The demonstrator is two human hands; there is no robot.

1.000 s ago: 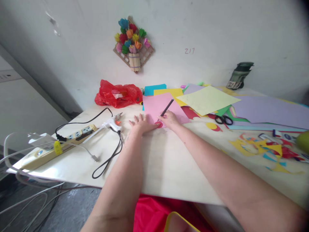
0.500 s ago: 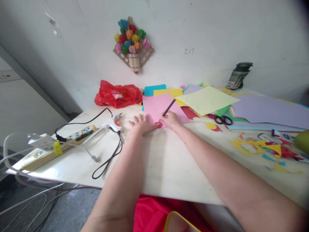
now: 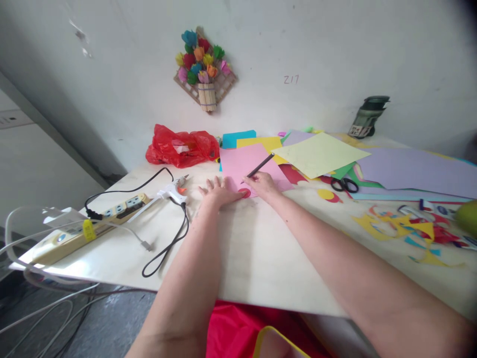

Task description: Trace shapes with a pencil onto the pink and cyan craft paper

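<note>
A pink sheet of paper [image 3: 238, 161] lies on the table, with a small red paper circle [image 3: 245, 192] on its near edge. My left hand [image 3: 218, 193] is spread flat at the sheet's left corner, its thumb touching the circle. In my right hand [image 3: 263, 184] is a dark pencil [image 3: 263, 164], slanted with its tip down at the upper left of the circle. The lower part of the pencil is partly covered by my fingers.
A white glue gun [image 3: 175, 191] and a power strip [image 3: 93, 228] with cables lie left. A red plastic bag [image 3: 182, 146] sits behind. Right are coloured sheets [image 3: 322, 154], black-handled scissors [image 3: 345, 185], paper scraps [image 3: 402, 226] and a dark bottle [image 3: 368, 117].
The pencil tip has moved slightly left around the top of the red circle, and the pencil leans lower to the right. My left hand has stayed in place.
</note>
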